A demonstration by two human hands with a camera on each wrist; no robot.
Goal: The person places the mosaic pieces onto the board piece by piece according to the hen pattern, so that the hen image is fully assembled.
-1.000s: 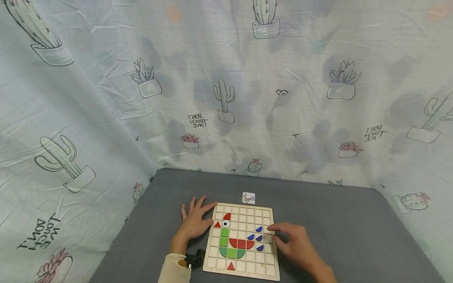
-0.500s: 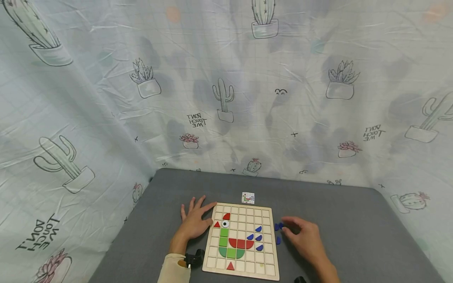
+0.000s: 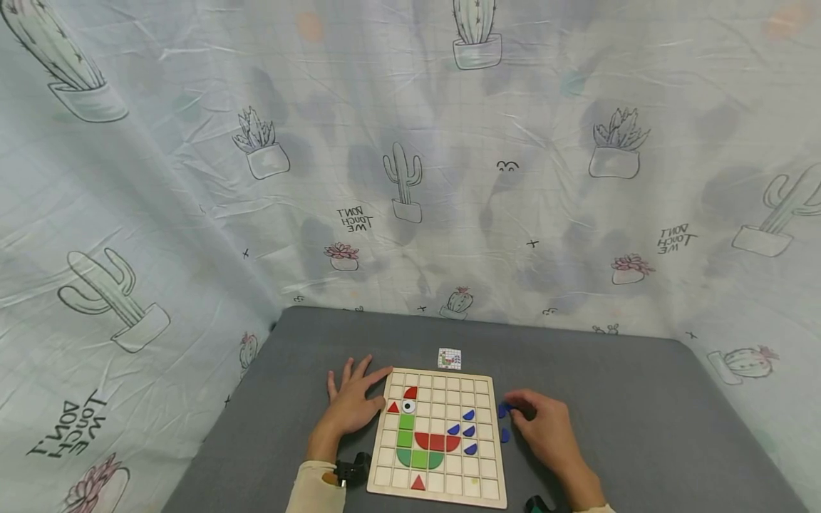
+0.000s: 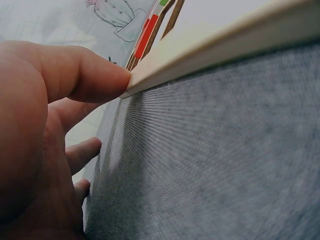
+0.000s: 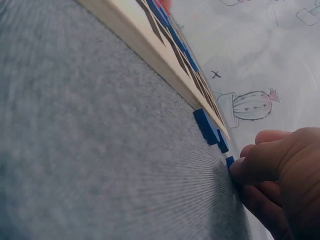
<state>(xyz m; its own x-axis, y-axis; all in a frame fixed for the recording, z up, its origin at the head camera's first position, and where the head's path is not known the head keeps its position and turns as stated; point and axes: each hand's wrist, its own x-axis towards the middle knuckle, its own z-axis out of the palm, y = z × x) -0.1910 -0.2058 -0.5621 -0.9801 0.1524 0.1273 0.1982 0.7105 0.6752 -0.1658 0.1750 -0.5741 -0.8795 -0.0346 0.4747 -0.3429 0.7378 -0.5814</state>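
Note:
A wooden grid board (image 3: 442, 377) lies on the table, bearing red, green and blue flat pieces and a round eye piece (image 3: 408, 406). My left hand (image 3: 351, 407) rests at its left edge with fingers spread. In the left wrist view, the thumb (image 4: 102, 82) touches the board's rim. Past the right edge, my right hand (image 3: 544, 426) pinches a small blue piece (image 5: 230, 162) between thumb and fingers, low over the table. Two other blue pieces lie beside the board: a nearer one (image 3: 505, 435) and one (image 3: 502, 411) close to the fingertips.
Behind the board lies a small card (image 3: 450, 358) printed with a coloured grid picture. Several blue pieces (image 3: 470, 431) sit in the board's right cells. The grey table (image 3: 609, 399) is enclosed by a curtain (image 3: 410, 107) printed with cacti.
My right hand has gone from over the board's right edge to the table beside it, uncovering blue pieces there, then shifted slightly left. The left hand and board keep their places.

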